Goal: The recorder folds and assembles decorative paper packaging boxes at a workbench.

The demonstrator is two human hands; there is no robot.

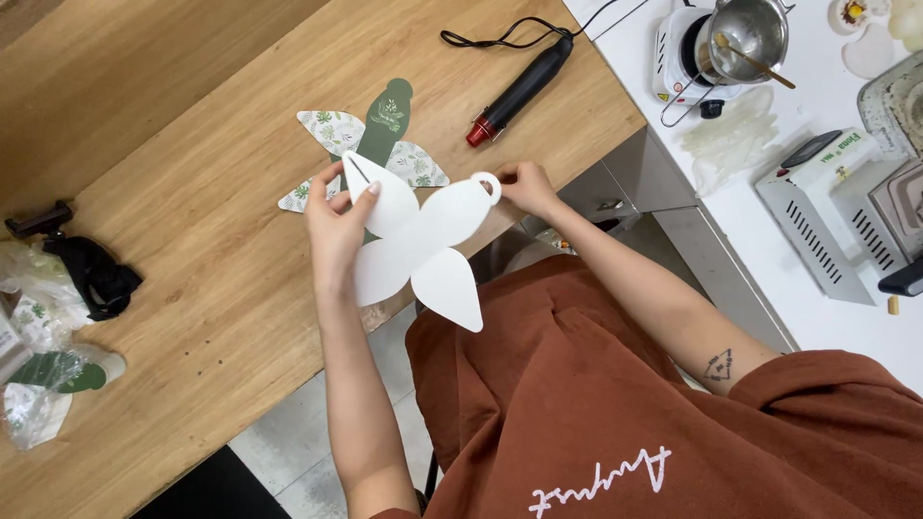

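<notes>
Head view: both hands hold a flat white petal-shaped card cutout [418, 250] up over the near edge of the wooden table [192, 240], white side to the camera. Left hand [335, 226] is pinched on the petal w/ a slit; right hand [524, 185] grips the looped tab at the far petal tip. Behind it, flat on the table, lies a second cutout [380, 144], printed side up w/ green leaf pattern. Near that: a black heat tool [519, 88] w/ red tip & cord. At left, clear bags of more cutouts [43, 384] & a black strap [91, 274]. At right, a white counter [769, 211] w/ a small metal pot [745, 34] on a burner.

Step in hand, I'd judge: folding the blank into shape. Next move prob. calls for curling petals inward & feeding the tab thru the slit w/o creasing the card.
</notes>
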